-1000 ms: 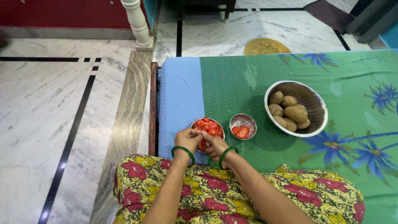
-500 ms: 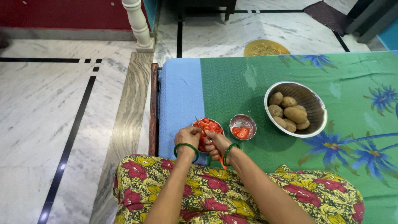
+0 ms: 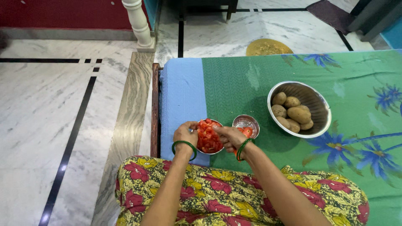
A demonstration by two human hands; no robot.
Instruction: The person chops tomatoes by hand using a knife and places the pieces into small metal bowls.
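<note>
Tomato bowl [image 3: 208,138] (tilted toward her) between both hands.

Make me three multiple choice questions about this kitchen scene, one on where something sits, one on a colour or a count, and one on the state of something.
1. Where is the big steel bowl of potatoes?
A. On the marble floor
B. On the green flowered cloth, to the right of the two small bowls
C. On the person's lap

2. What colour are the bangles on both wrists?
A. Green
B. Gold
C. Red

3. What state are the tomatoes in the small bowl between the hands?
A. Whole
C. Mashed to pulp
B. Cut into pieces

Answers: 1 B, its rim rests on the green flowered cloth beyond the smaller steel bowl. 2 A, the left hand and right hand each show a green bangle. 3 B, the red pile shows separate chunks.
</note>
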